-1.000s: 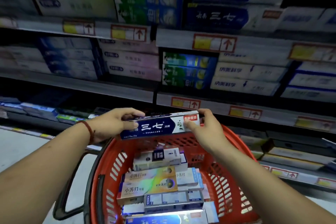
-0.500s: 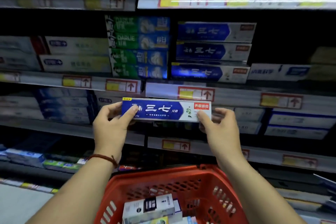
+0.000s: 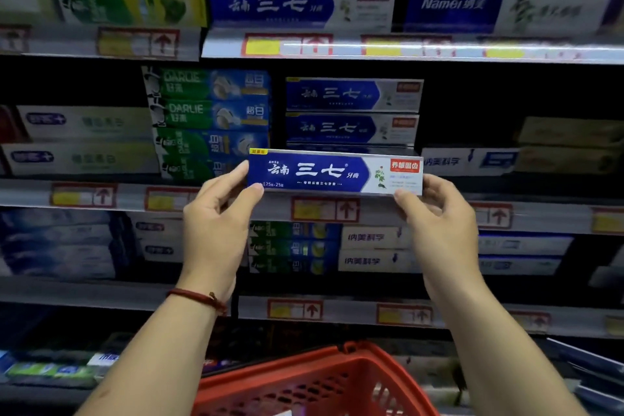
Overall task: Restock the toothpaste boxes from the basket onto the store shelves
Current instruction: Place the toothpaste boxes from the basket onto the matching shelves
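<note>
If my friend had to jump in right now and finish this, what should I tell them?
Left hand grips the left end of the blue toothpaste box; right hand grips its right end.
The box is held level before the shelf, just under the matching blue boxes stacked there.
The red basket is below, its contents out of frame.
Done: this box is out of the basket. Left: set it on that stack, then shelve any others.

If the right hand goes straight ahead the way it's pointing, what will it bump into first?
Probably the white toothpaste box with blue writing lying on the shelf just beyond the right hand. Depth is unclear, so the grey shelf edge with price tags might come first.
</note>
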Demonstrator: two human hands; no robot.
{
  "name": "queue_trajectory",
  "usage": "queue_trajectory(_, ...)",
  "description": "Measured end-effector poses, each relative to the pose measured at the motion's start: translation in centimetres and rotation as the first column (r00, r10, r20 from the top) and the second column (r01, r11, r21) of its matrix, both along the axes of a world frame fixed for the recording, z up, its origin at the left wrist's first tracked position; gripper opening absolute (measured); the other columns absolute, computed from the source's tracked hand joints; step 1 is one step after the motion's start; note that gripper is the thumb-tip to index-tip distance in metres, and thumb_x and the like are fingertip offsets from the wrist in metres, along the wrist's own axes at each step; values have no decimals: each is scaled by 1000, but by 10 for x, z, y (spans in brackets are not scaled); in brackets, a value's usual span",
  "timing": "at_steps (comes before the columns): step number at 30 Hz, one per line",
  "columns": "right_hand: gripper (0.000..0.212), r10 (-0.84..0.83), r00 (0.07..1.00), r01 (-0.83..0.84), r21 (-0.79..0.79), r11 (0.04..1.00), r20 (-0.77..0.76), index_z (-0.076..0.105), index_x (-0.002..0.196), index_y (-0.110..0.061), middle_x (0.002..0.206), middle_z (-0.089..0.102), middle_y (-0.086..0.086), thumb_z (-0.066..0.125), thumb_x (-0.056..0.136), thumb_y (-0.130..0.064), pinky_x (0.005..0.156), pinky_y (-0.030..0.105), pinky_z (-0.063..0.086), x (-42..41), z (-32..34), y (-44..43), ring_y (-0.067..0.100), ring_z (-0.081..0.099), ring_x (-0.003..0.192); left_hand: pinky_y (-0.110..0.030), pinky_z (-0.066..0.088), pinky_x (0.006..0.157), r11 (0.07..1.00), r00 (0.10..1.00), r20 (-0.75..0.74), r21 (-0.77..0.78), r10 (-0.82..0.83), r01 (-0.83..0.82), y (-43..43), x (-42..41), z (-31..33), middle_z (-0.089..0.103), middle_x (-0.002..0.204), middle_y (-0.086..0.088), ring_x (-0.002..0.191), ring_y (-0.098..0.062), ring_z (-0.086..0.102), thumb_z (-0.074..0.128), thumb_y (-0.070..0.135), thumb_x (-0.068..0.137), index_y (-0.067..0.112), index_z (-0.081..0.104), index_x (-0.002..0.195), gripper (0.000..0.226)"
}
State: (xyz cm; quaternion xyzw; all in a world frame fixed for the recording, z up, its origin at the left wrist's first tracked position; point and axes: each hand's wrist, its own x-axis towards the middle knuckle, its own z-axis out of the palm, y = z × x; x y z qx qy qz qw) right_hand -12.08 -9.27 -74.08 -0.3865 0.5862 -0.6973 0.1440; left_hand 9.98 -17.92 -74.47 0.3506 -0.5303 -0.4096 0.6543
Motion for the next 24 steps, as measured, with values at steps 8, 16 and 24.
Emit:
queue_trajectory(8, 43, 34, 998, -37, -46, 998, -54, 59, 138, -25, 130, 64, -2, 67, 96, -26, 88, 24, 54, -32, 22, -3, 5, 66, 110, -29, 52, 99, 998, 996, 68, -16, -62, 64, -9, -23, 20, 65, 129, 11, 118, -7, 63, 50, -13, 92, 24, 63, 136, 59)
queue_trajectory(16, 65, 35, 996, -38, -33, 999, -85, 52, 146, -26, 141, 60, -4, 62, 82, -36, 109, 48, 47, -40, 25, -24, 19, 55, 131, -13, 47, 79, 993, 992, 56, 4, -117, 117, -25, -32, 20, 67, 116, 14, 105, 4, 63, 49, -15, 87, 34, 64, 115, 57)
queue_trajectory(24, 24, 48, 998, -45, 94, 995, -29, 63, 119, -16, 110, 69, 13, 63, 95, -19, 79, 48, 57, -38, 10, -37, 33, 65, 97, -16, 37, 102, 992, 914, 386, 43, -123, 115, -22, -43, 17, 36, 126, 41, 123, 15, 40, 58, 12, 99, 36, 32, 155, 66)
